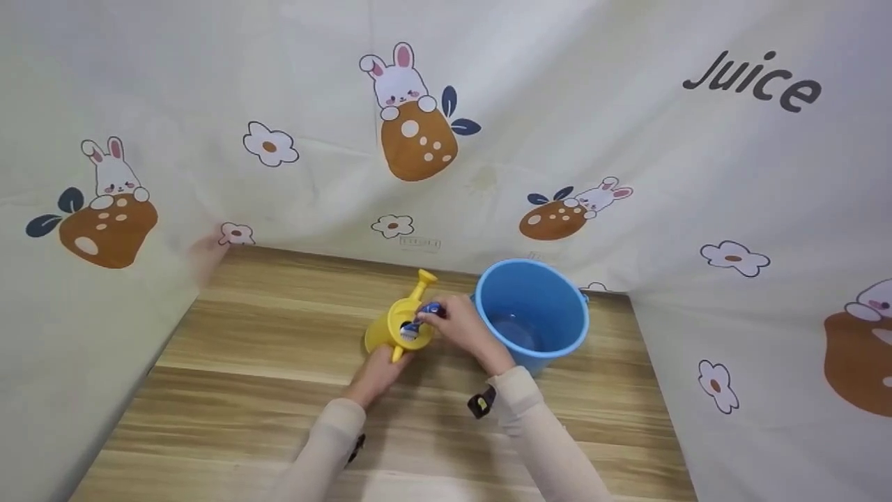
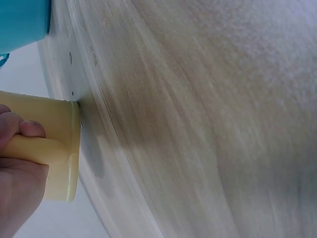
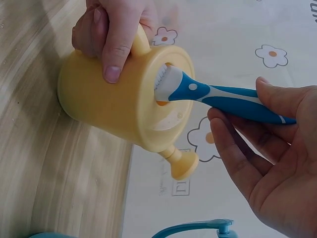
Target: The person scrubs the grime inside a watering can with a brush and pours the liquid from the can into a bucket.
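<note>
A yellow watering can (image 1: pixel 380 333) stands in the middle of the wood-grain surface, its spout pointing away from me. My left hand (image 1: pixel 378 371) grips its handle; the right wrist view shows the thumb laid along the can's side (image 3: pixel 104 99). A small blue-and-white brush (image 3: pixel 228 99) with white bristles is pinched by its handle between the thumb and fingers of my right hand (image 1: pixel 465 326). The brush head sits right at the round opening in the can's top, bristles partly inside. The can's inside is hidden.
A blue bucket (image 1: pixel 488 293) stands close to the right of my right hand, near the back edge. Behind and along both sides hangs a pale cloth (image 1: pixel 313 84) printed with rabbits and flowers. Drops of water (image 2: pixel 94 54) dot the wood-grain surface (image 1: pixel 244 418).
</note>
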A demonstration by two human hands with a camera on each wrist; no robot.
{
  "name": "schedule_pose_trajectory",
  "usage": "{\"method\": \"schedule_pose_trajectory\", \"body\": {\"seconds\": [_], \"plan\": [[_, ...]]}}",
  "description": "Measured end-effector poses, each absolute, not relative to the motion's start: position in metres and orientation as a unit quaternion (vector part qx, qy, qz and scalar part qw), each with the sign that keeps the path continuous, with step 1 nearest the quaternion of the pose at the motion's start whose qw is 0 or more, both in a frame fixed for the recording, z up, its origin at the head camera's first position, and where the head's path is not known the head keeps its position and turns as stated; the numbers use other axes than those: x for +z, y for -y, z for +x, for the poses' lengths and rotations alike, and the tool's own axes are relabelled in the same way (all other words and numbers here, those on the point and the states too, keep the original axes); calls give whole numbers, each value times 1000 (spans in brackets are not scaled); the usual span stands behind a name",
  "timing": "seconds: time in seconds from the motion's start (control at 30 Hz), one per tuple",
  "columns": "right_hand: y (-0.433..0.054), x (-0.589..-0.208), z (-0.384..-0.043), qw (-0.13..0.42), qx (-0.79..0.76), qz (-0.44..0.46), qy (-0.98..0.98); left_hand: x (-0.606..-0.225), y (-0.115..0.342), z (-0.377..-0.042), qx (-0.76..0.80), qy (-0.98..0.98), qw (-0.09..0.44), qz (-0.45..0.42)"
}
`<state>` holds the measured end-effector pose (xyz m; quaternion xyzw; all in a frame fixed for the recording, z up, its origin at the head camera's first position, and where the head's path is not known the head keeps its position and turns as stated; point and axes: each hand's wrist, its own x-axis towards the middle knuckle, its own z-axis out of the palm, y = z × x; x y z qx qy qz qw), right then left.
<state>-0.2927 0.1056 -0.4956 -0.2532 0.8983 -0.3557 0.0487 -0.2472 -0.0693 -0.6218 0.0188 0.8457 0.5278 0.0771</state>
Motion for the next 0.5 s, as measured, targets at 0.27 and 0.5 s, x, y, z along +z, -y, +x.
{"method": "schedule_pose_trajectory", "body": {"seconds": [0.27, 0.5], "plan": [[-103, -501, -292, 34, -350, -253, -901, -624, 70, -248, 518, -852, 72, 30], [-99, -512, -292, 44, -343, -249, -905, -623, 68, -248, 516, -853, 76, 29]]}}
